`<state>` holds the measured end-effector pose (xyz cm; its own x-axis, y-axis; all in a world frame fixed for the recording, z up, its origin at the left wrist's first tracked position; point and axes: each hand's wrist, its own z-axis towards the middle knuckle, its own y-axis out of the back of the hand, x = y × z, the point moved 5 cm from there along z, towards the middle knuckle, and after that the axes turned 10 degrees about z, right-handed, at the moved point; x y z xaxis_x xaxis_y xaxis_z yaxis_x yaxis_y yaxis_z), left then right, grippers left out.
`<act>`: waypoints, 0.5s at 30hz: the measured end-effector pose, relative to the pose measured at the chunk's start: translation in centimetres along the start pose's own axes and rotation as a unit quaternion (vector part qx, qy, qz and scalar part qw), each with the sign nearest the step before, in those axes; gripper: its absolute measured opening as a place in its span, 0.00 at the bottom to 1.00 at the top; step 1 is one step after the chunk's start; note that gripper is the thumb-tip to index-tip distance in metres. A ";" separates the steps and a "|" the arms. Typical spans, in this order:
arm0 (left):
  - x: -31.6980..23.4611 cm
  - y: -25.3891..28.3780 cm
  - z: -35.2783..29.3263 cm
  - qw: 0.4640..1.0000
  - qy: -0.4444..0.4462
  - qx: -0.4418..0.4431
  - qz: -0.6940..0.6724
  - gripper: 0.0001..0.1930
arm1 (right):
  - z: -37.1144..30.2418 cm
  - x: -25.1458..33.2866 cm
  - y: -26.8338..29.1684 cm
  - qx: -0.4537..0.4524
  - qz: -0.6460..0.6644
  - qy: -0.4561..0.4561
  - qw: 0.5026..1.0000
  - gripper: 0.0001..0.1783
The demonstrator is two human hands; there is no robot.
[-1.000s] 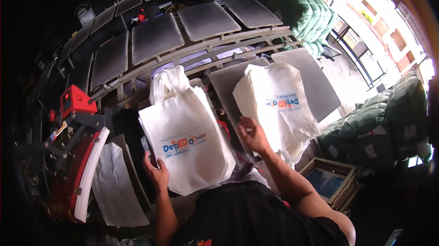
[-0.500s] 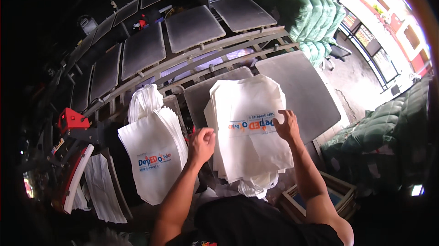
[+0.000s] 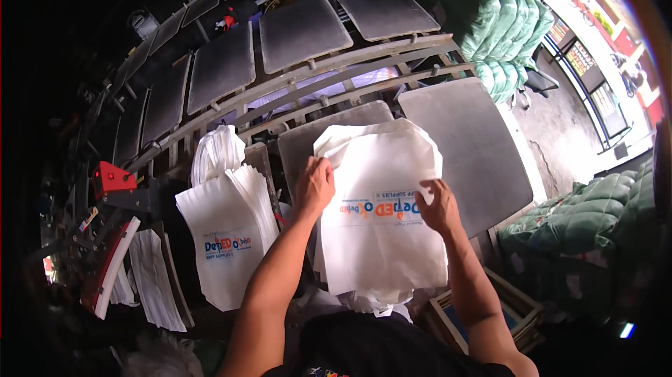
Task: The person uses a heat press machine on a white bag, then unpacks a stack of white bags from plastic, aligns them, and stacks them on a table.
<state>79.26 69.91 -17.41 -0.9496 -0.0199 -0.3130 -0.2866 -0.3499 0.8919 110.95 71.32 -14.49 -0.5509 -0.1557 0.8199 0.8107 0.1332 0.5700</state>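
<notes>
A pile of flat white printed bags (image 3: 378,258) lies in front of me, its blue and orange print upside down to me. My left hand (image 3: 316,184) is closed on the far left edge of the top bag, the fingertips pinching the material. Over the right side of the print, my right hand (image 3: 439,207) is held with thumb and curved fingers apart, at the bag's surface. A second stack of white printed bags (image 3: 224,265) lies to the left, its print upright, with bunched white material (image 3: 218,156) at its far end.
Grey flat platens (image 3: 465,146) extend to the right and in a row (image 3: 304,34) beyond metal rails. At left stands a red and black machine (image 3: 114,179). Green wrapped bales (image 3: 483,16) stand at far right, with more bales (image 3: 588,209) nearer. Wooden frames (image 3: 448,321) lie at lower right.
My left hand has moved away from me, from beside the pile to the top bag's far left edge. That bag's far end now looks raised and folded. My right hand stays near the print.
</notes>
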 end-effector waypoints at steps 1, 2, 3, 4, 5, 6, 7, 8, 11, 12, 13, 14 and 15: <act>-0.9 1.0 -0.6 0.999 -0.028 -0.019 -0.016 0.07 | 1.2 1.3 0.0 -0.007 0.006 0.020 1.000 0.14; -1.7 2.0 -1.2 0.997 -0.052 -0.055 -0.032 0.11 | 2.5 2.6 -0.4 -0.013 0.045 0.033 0.998 0.13; -1.7 2.3 -2.0 0.997 -0.052 -0.040 -0.027 0.10 | 3.8 4.0 -1.1 -0.019 0.050 0.082 0.995 0.14; -1.8 2.8 -2.5 0.997 -0.046 -0.050 -0.048 0.09 | 5.0 6.6 -1.6 -0.002 0.022 0.156 0.988 0.17; -1.8 3.1 -2.8 0.995 -0.039 -0.059 -0.069 0.09 | 6.2 7.2 -3.4 0.036 0.015 0.208 0.977 0.27; -1.5 3.3 -3.0 0.994 -0.046 -0.079 -0.057 0.08 | 7.2 8.3 -5.2 0.053 -0.009 0.227 0.972 0.31; -1.3 3.3 -2.9 0.993 -0.035 -0.080 -0.081 0.09 | 8.1 9.3 -6.8 0.068 -0.036 0.243 0.967 0.36; -1.1 3.4 -2.8 0.991 -0.024 -0.081 -0.106 0.09 | 8.9 9.4 -8.6 0.089 -0.056 0.243 0.964 0.39; -0.1 2.5 -2.9 0.967 0.059 -0.047 -0.244 0.10 | 10.5 10.2 -11.7 0.178 -0.064 0.219 0.957 0.28; 0.4 1.9 -2.9 0.945 0.122 -0.025 -0.301 0.10 | 11.0 10.2 -12.1 0.225 -0.072 0.210 0.949 0.23; 0.7 1.9 -2.9 0.943 0.136 -0.019 -0.304 0.10 | 11.2 10.1 -12.5 0.271 -0.080 0.200 0.938 0.19; 1.0 2.0 -2.9 0.939 0.150 -0.013 -0.308 0.10 | 11.1 10.1 -12.4 0.271 0.086 0.188 0.940 0.09; 1.1 2.1 -3.0 0.937 0.163 -0.007 -0.311 0.10 | 11.6 9.8 -12.4 0.306 0.100 0.184 0.929 0.11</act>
<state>77.94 66.38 -16.83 -0.5108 -0.0921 -0.8548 -0.7672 -0.3999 0.5015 93.15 79.45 -12.90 -0.2054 -0.3781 0.9027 0.5635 0.7084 0.4250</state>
